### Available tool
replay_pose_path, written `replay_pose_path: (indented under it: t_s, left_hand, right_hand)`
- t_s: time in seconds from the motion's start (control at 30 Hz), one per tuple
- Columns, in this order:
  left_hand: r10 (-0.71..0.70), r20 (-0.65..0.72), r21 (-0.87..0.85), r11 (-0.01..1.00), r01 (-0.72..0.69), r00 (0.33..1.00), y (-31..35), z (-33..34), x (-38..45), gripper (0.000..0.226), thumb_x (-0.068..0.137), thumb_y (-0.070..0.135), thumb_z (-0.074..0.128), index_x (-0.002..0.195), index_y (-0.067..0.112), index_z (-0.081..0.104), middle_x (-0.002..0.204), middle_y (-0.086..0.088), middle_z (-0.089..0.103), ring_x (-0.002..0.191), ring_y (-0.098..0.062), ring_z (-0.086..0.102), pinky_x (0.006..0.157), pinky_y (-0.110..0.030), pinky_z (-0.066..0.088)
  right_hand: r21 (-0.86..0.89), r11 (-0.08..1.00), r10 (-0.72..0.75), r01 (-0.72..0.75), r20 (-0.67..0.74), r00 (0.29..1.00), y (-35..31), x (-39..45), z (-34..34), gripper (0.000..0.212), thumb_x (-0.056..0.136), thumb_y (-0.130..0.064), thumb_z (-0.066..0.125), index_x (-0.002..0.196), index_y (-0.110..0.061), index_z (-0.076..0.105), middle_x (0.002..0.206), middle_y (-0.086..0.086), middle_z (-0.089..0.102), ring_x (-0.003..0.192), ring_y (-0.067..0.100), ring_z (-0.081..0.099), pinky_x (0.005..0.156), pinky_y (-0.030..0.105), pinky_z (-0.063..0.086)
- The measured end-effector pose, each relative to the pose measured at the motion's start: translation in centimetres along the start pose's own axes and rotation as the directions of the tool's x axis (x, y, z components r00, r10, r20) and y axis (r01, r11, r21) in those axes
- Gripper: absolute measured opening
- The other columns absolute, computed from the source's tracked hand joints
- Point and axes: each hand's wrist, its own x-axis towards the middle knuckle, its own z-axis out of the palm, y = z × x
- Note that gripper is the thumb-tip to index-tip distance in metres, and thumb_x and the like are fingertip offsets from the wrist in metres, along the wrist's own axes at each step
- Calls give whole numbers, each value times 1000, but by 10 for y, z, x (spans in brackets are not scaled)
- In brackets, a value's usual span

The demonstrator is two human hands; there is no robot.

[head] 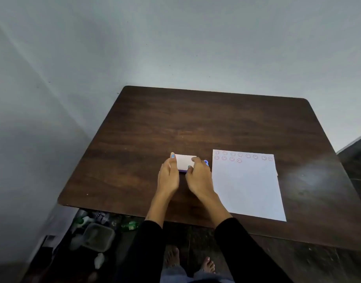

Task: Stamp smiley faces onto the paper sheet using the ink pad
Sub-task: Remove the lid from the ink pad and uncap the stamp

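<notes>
both hands were on the ink pad (184,161), a small white-lidded box with a purple base showing at its near edge. the left hand (169,176) gripped its left side, the thumb lying up along that edge with a blue-painted nail at the far corner. the right hand (198,176) gripped the right side, fingers curled over the lid. just past the right hand's knuckles a small blue thing (205,162) showed, mostly hidden; what it was could not be told. the pad sat on a dark wooden table (216,123), just left of the paper (247,186). the paper lay flat, with two rows of red smiley faces (239,160) along its far edge, the second row shorter. black sleeves (236,246) covered both forearms.
</notes>
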Motion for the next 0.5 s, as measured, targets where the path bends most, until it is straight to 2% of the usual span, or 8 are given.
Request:
replay_pose_path:
  t_s: [0.03, 0.1, 0.3, 0.37, 0.5]
  left_hand:
    - [-9, 10, 3, 1000, 9, 1000, -2, 0, 1, 52, 100, 45, 21, 126, 15, 53, 129, -5, 54, 127, -22, 44, 110, -39, 29]
    - [-25, 24, 18, 1000, 25, 999, -8, 3, 5, 57, 99, 47, 19, 137, 13, 42, 147, -10, 39, 139, -24, 30, 117, -46, 20]
    - [-83, 69, 84, 993, 77, 994, -16, 7, 15, 64, 97, 51, 14, 149, 13, 20, 157, -9, 22, 146, -23, 12, 121, -42, 1]
    - [-116, 68, 74, 991, 111, 991, -18, 8, 18, 66, 96, 54, 13, 149, 15, 19, 157, -8, 21, 146, -24, 10, 120, -41, 0]
    - [-142, 59, 34, 990, 140, 988, -16, 9, 22, 67, 96, 56, 14, 149, 15, 21, 156, -9, 25, 145, -26, 15, 120, -46, 11]
  right_hand:
    - [-11, 1000, 18, -18, 17, 1000, 0, 1, 1, 35, 93, -11, 47, 128, -6, 45, 128, 15, 53, 119, 29, 50, 92, 34, 46]
    - [-39, 999, 39, -38, 25, 999, 1, 4, 4, 37, 92, -10, 48, 129, -6, 44, 129, 16, 52, 119, 31, 51, 93, 36, 47]
    - [-94, 991, 107, -100, 71, 992, 6, 13, 13, 42, 92, -13, 49, 132, -6, 41, 133, 16, 49, 121, 31, 50, 95, 36, 47]
    - [-98, 989, 120, -111, 85, 989, 8, 15, 15, 42, 92, -13, 49, 132, -5, 41, 133, 16, 49, 120, 30, 50, 95, 36, 47]
    - [-104, 985, 146, -137, 83, 986, 8, 20, 15, 37, 91, -14, 50, 127, -4, 46, 130, 15, 53, 117, 29, 53, 91, 35, 48]
